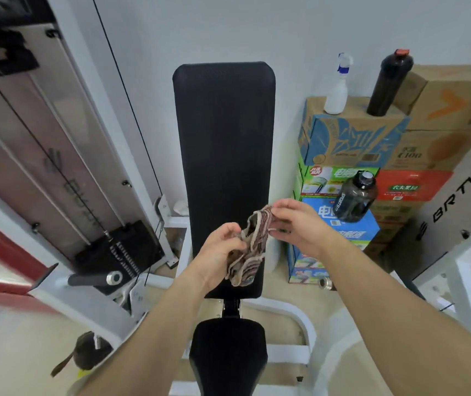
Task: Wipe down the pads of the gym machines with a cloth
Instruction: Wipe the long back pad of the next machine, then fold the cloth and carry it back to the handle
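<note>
Head camera view, looking down at a black back pad [224, 167] standing upright against a white wall. In front of the back pad's lower part, two bare hands hold a crumpled striped cloth [250, 247] between them. The left hand [220, 252] is closed around the cloth's lower bunch; the right hand [294, 224] pinches its upper edge with fingertips. Below the back pad sits a smaller black seat pad [228, 355]. Right of the back pad, stacked cardboard boxes [354, 138] carry a white spray bottle [338, 87], a tall dark bottle [391, 84] and a dark jug [355, 197]. Left of the back pad stands a weight stack [120, 252].
</note>
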Demonstrator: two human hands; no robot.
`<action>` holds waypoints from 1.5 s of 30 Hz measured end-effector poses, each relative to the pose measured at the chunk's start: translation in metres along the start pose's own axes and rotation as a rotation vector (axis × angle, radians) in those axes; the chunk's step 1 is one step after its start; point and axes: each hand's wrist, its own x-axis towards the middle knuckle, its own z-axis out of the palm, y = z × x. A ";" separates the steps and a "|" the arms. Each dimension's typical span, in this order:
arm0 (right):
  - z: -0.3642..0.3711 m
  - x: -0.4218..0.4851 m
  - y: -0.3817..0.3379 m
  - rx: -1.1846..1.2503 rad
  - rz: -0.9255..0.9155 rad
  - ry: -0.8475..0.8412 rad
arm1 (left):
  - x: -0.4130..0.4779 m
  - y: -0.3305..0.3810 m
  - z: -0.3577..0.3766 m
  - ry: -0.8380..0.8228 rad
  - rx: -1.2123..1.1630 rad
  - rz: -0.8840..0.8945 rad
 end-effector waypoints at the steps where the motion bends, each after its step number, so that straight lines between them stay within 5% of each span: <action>1: -0.006 -0.008 0.001 0.087 0.003 -0.024 | -0.007 -0.007 0.010 0.054 -0.014 -0.022; 6: -0.025 -0.050 0.009 0.186 0.034 -0.064 | -0.045 -0.022 0.069 0.250 0.235 -0.094; 12: -0.030 -0.102 0.012 0.108 0.025 -0.073 | -0.080 -0.021 0.104 0.272 0.373 0.168; 18: -0.035 -0.149 0.021 -0.287 -0.176 -0.096 | -0.113 -0.016 0.121 0.277 0.497 0.364; 26: -0.039 -0.199 0.038 -0.417 -0.253 0.153 | -0.165 -0.046 0.115 0.122 0.449 0.333; 34: -0.043 -0.249 0.069 -0.222 -0.275 0.384 | -0.209 -0.141 0.092 0.041 0.649 0.208; 45: -0.130 -0.298 0.105 -0.249 -0.191 0.639 | -0.216 -0.160 0.125 0.303 0.778 0.115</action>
